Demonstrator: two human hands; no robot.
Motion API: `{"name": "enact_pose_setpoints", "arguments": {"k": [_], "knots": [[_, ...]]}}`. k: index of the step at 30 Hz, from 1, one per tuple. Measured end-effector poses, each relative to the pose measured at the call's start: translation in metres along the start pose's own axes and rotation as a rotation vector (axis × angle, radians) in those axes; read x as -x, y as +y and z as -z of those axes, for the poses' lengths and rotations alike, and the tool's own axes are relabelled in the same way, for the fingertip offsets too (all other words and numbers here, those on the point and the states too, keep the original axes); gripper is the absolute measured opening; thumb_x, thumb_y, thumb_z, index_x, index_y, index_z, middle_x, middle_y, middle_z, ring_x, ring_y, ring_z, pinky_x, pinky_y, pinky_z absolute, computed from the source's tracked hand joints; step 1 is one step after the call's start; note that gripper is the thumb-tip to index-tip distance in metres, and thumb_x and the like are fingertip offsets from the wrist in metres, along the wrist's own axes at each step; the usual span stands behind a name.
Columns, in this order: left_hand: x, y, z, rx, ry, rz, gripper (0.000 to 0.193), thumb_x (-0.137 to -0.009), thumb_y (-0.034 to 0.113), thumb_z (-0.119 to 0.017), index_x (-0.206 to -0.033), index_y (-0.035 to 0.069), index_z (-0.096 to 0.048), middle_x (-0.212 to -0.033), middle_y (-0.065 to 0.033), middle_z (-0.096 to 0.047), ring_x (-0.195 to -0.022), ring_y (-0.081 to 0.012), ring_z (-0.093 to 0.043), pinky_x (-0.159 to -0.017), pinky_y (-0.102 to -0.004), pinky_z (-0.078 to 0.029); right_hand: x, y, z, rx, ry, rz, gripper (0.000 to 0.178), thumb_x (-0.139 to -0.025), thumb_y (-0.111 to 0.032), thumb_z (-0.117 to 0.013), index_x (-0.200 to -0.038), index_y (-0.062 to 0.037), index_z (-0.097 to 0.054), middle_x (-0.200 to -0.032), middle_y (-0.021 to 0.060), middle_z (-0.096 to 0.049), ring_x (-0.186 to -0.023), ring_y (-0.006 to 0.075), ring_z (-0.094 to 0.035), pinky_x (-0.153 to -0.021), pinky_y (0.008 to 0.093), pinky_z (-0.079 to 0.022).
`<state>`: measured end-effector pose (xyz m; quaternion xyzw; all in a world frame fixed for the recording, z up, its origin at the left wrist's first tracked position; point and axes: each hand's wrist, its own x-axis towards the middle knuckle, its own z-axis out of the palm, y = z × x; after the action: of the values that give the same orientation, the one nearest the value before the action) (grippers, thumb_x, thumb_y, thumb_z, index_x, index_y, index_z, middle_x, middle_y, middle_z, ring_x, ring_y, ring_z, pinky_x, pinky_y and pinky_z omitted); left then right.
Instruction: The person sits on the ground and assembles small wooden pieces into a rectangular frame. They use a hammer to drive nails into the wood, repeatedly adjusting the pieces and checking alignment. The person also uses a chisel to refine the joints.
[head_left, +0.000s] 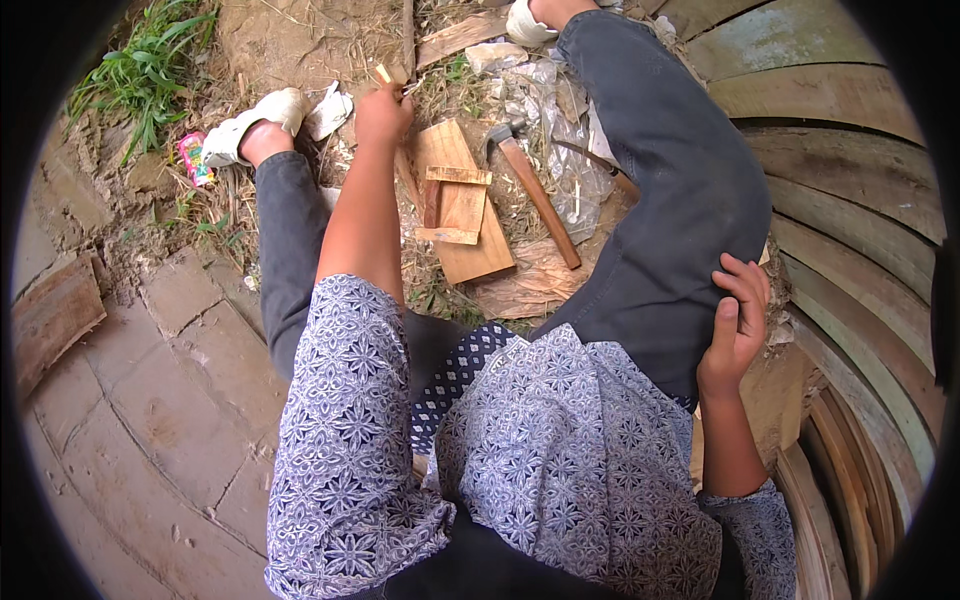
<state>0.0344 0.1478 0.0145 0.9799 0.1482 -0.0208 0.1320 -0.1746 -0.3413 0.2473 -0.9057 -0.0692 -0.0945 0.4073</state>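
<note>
My left hand (383,118) reaches forward to the far side of the ground, its fingers closed around a small pale wood strip (383,73) whose end sticks out past them. My right hand (738,325) rests against my right thigh with its fingers apart and holds nothing. Between my legs a flat wooden board (485,262) lies at a slant. On it sits a small assembly of wood pieces (462,206), with crosspieces at its far and near ends. A hammer (535,192) with a wooden handle lies just right of the board.
A curved dark blade (585,153) lies beside the hammer, partly hidden by my right leg. Crumpled clear plastic (580,200) and wood shavings litter the ground. Weathered planks (840,190) stand at the right; brick paving (150,400) lies left, with a pink packet (195,158) beyond.
</note>
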Motion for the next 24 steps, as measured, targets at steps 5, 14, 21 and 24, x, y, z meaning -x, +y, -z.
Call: {"name": "enact_pose_setpoints", "arguments": {"k": [5, 14, 21, 24], "knots": [[0.042, 0.011, 0.044, 0.404, 0.230, 0.022, 0.015, -0.090, 0.016, -0.070, -0.104, 0.011, -0.075, -0.088, -0.0142, -0.077, -0.083, -0.0283, -0.076, -0.075, -0.0395, -0.058, -0.011, -0.005, 0.001, -0.391, 0.133, -0.165, 0.025, -0.106, -0.016, -0.050, -0.103, 0.0016, -0.068, -0.122, 0.0157, -0.069, -0.123, 0.0247, -0.056, -0.114, 0.0440, -0.036], [0.204, 0.074, 0.107, 0.945, 0.097, 0.043, 0.043, -0.085, 0.009, -0.082, -0.117, 0.001, -0.054, -0.094, -0.0118, -0.074, -0.081, -0.0135, -0.072, -0.074, -0.0273, -0.059, -0.085, -0.083, -0.156, -0.733, -0.462, -0.299, 0.038, -0.099, -0.022, -0.069, -0.128, 0.0007, -0.065, -0.104, 0.0051, -0.069, -0.095, 0.0111, -0.063, -0.082, 0.0270, -0.052], [0.227, 0.095, 0.084, 0.752, -0.180, -0.082, 0.060, -0.079, 0.011, -0.087, -0.130, 0.001, -0.056, -0.099, -0.0135, -0.070, -0.088, -0.0234, -0.072, -0.078, -0.0345, -0.059, -0.059, -0.013, -0.280, -0.681, -0.657, -0.583, 0.043, -0.093, -0.023, -0.076, -0.126, 0.0013, -0.061, -0.104, 0.0101, -0.071, -0.091, 0.0172, -0.070, -0.078, 0.0315, -0.057], [0.222, 0.078, 0.064, 0.522, -0.058, -0.208, 0.072, -0.079, 0.021, -0.087, -0.140, 0.005, -0.052, -0.107, -0.0163, -0.067, -0.102, -0.0305, -0.068, -0.085, -0.0398, -0.057, -0.057, 0.010, -0.277, -0.627, -0.682, -0.629, 0.051, -0.088, -0.021, -0.082, -0.126, 0.0050, -0.059, -0.104, 0.0128, -0.073, -0.086, 0.0165, -0.072, -0.072, 0.0282, -0.058]]}}
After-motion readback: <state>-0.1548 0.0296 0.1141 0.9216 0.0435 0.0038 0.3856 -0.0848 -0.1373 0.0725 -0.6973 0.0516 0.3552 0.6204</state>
